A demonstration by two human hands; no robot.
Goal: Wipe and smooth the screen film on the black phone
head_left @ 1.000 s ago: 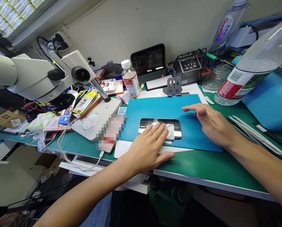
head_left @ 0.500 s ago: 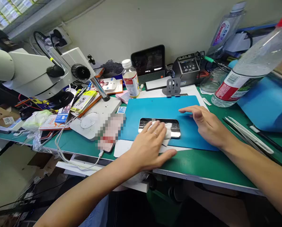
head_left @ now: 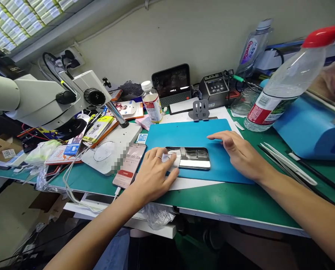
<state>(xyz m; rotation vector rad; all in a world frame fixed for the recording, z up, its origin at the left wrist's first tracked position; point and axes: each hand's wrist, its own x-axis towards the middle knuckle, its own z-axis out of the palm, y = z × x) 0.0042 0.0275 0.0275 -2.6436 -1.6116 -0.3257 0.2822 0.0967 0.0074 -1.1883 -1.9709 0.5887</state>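
Observation:
A phone (head_left: 197,159) lies flat on the blue mat (head_left: 181,131), with reflections across its dark screen. At the phone's left end, my left hand (head_left: 155,170) has its fingers bent over a crumpled white tissue (head_left: 175,156) and presses it against the glass. A ring shows on one of that hand's fingers. My right hand (head_left: 240,153) hovers above the mat's right part, holding nothing, with thumb and forefinger apart. To the left of my left hand lies a second phone (head_left: 130,161) with a timer on its screen and a white cable plugged in.
A microscope (head_left: 44,101) stands on the left on its pale base (head_left: 111,150). Behind the mat are a small bottle (head_left: 153,107), a screen device (head_left: 171,84) and a grey phone stand (head_left: 200,110). To the right are a red-capped bottle (head_left: 280,90) and tweezers (head_left: 291,165).
My left hand has slid the tissue leftward across the phone, from its right half to its left end. The right hand stays over the mat. The camera view has shifted slightly.

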